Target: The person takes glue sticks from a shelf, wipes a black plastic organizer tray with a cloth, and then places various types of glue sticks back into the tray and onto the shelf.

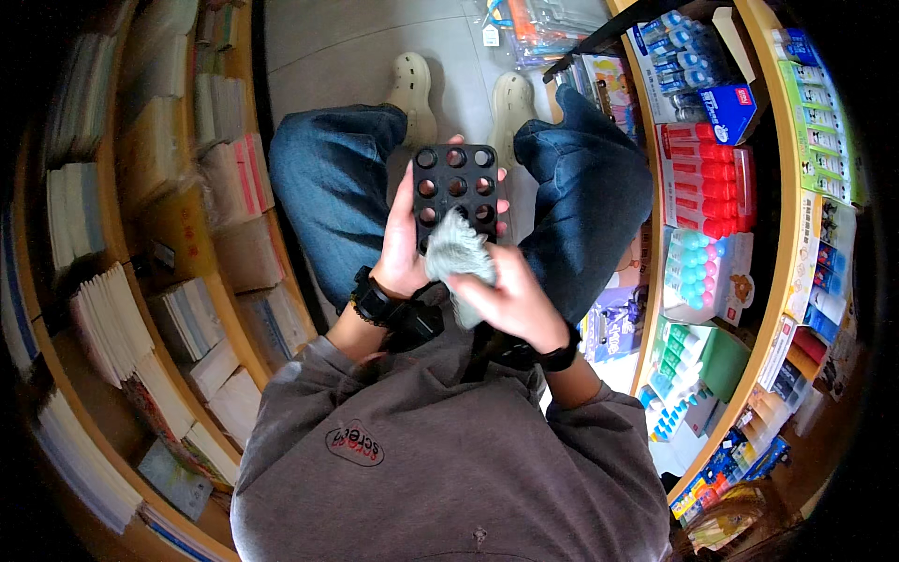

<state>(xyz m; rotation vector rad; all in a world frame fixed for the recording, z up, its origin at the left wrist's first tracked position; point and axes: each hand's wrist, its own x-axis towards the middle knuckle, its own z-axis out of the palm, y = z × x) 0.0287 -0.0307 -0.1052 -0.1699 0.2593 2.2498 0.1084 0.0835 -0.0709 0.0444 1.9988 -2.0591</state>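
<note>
My left hand [402, 239] holds a black tray with rows of round holes [456, 166] from beneath, its fingertips showing at the tray's far and right edges. Skin shows through some of the holes. My right hand [509, 295] grips a crumpled grey-green cloth [460, 253], which lies over the tray's near end and hides the holes there. Part of the cloth hangs down below my right fingers. Both wrists wear dark bands. The tray is above the floor, between my bent knees in blue jeans.
Wooden shelves with books and booklets [112, 323] rise at the left. At the right, a shelf holds red bottles [706, 183], boxed blue-capped items [678, 60] and small coloured goods [692, 267]. Plastic-wrapped packets [548, 28] lie on the tiled floor beyond my pale clogs [414, 91].
</note>
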